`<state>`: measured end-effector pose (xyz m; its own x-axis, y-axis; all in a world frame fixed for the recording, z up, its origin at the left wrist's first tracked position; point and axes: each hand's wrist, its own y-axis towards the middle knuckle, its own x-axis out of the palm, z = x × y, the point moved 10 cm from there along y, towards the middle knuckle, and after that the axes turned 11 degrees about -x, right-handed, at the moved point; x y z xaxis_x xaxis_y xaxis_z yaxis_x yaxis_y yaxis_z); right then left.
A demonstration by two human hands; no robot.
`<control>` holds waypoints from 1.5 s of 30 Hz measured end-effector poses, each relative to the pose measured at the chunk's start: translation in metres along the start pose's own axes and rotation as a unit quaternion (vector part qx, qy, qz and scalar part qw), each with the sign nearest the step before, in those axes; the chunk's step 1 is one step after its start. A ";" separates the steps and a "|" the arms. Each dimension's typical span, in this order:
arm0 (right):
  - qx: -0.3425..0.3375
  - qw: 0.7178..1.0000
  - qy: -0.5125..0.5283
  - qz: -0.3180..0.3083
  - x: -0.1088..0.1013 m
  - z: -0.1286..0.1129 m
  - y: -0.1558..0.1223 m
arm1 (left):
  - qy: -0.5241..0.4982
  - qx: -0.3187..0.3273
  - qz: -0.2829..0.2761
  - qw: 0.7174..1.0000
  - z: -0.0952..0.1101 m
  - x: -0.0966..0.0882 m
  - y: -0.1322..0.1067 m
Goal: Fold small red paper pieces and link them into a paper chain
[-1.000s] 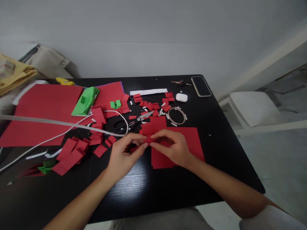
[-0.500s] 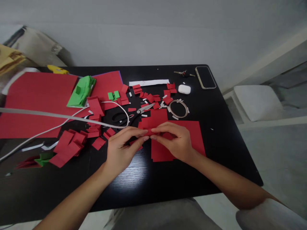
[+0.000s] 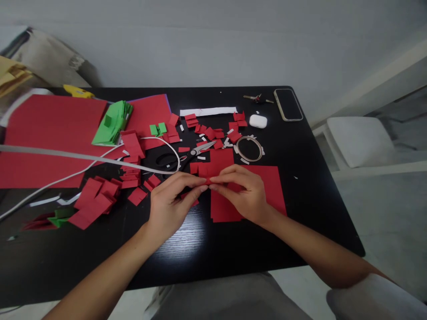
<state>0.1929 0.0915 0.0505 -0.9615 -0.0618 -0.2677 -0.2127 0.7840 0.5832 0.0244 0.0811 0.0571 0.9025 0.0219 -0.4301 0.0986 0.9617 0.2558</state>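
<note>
My left hand [image 3: 175,202] and my right hand [image 3: 243,190] meet over the middle of the table, thumbs and forefingers pinching a small red paper piece [image 3: 207,181] between them. Most of that piece is hidden by the fingertips. Under my right hand lies a red paper sheet [image 3: 271,186], and a red strip [image 3: 223,159] extends beyond the fingers. Black-handled scissors [image 3: 193,152] rest just past my left hand with the blades apart. Small folded red pieces [image 3: 210,132] and white scraps are scattered behind them.
A roll of tape [image 3: 249,148], a white earbud case [image 3: 258,121], keys [image 3: 258,98] and a phone [image 3: 288,105] lie at the right. On the left are large red sheets [image 3: 50,138], green folded paper [image 3: 113,122], a white cable [image 3: 100,159] and stacked red pieces [image 3: 95,200].
Both hands stay pinched on the red paper piece, with only a slight shift of the fingers. More of a folded red piece shows above them. The whole view has moved a little.
</note>
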 end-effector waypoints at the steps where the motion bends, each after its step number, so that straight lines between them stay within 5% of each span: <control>1: 0.004 1.000 -0.001 -0.002 0.000 0.001 0.000 | 0.001 0.000 -0.001 1.000 0.000 0.000 0.000; 14: 0.019 1.000 0.012 -0.004 0.001 0.001 0.000 | 0.017 0.002 0.007 1.000 -0.001 0.000 0.000; 18: 0.120 0.987 0.111 0.002 0.006 0.020 -0.004 | 0.033 0.012 -0.007 0.999 0.000 0.002 0.001; 22: 0.262 0.939 0.225 -0.002 0.018 0.045 -0.015 | 0.037 0.018 -0.026 0.999 0.000 0.007 0.001; 25: 0.301 0.915 0.267 -0.006 0.024 0.049 -0.019 | 0.033 0.010 -0.026 0.999 -0.002 0.007 0.001; 37: 0.311 0.883 0.349 -0.043 0.036 0.048 -0.026 | -0.049 -0.001 -0.049 0.998 0.007 0.006 0.000; 45: 0.315 0.875 0.362 -0.066 0.040 0.044 -0.026 | -0.050 -0.055 -0.051 0.996 -0.007 0.006 0.000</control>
<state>0.1680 0.0960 -0.0086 -0.8422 -0.3743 0.3881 -0.4121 0.9110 -0.0158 0.0273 0.0835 0.0483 0.9278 -0.0998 -0.3595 0.1504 0.9819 0.1154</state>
